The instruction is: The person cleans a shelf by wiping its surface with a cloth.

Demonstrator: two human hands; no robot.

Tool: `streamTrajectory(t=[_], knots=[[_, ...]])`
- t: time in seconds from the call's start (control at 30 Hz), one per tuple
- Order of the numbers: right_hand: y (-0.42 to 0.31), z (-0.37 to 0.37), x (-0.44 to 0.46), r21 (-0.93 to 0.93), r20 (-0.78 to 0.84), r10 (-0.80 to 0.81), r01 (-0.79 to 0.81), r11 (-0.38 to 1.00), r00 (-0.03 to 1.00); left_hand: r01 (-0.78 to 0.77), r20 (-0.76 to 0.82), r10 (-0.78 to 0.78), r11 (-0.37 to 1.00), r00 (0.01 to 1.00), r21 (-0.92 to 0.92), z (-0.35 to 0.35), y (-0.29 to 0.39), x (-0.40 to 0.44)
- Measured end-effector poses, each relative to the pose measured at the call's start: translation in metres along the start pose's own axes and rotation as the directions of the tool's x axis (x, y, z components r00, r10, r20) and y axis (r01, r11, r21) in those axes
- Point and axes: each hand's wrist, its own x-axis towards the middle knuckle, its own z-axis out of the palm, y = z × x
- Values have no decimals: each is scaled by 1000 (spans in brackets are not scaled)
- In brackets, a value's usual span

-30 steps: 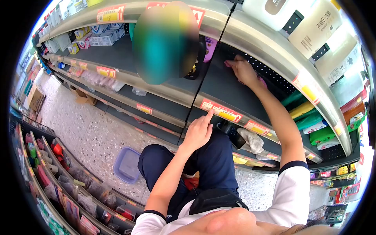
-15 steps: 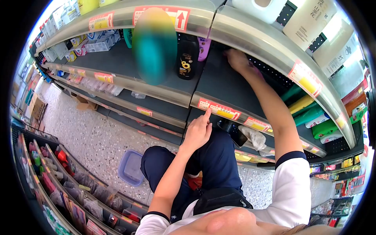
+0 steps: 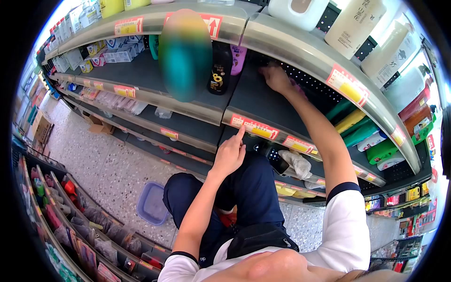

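My left hand (image 3: 229, 154) rests at the front edge of the middle shelf, index finger stretched out and touching a red-and-yellow price label (image 3: 253, 127). The other fingers are loosely bent, with nothing in them. Deep in the shadowed shelf bay, my right hand (image 3: 277, 79) reaches over the dark shelf board (image 3: 256, 101); its fingertips are too dim to show whether they hold anything. A pinkish thing (image 3: 299, 88) shows behind that wrist. To the left stand a black bottle with yellow flowers (image 3: 219, 70) and a purple bottle (image 3: 237, 58).
Green and yellow bottles (image 3: 357, 129) lie at the bay's right. Large white bottles (image 3: 350, 28) stand on the shelf above. A grey cloth (image 3: 296, 162) and a dark phone-like object (image 3: 276, 157) sit on the lower shelf. On the floor is a blue-grey plastic basin (image 3: 152, 204).
My right hand has shifted slightly left and towards the front inside the bay. My left finger stays on the label. The whole view has swung a little.
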Motion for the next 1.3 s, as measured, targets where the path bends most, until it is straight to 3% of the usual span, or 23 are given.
streamTrajectory(t=[0.2, 0.37, 0.57, 0.8, 1.3], knots=[[-30, -25, -25, 258, 8, 9, -11, 966, 1000, -15, -10, 15, 1000, 1000, 0, -3, 2, 1], [-52, -46, -42, 310, 17, -60, 52, 949, 998, -18, -42, 21, 998, 999, 65, -16, 9, 6], [-73, -72, -58, 405, 123, -126, 67, 912, 984, 3, -272, -11, 1000, 962, -30, -23, 7, 12], [-81, -88, -65, 526, 167, -236, 116, 843, 957, 67, -377, -83, 996, 923, -54, -30, -1, 14], [-65, -53, -38, 324, 56, -78, 56, 944, 995, 85, -308, -119, 989, 944, -122, -23, 0, 15]])
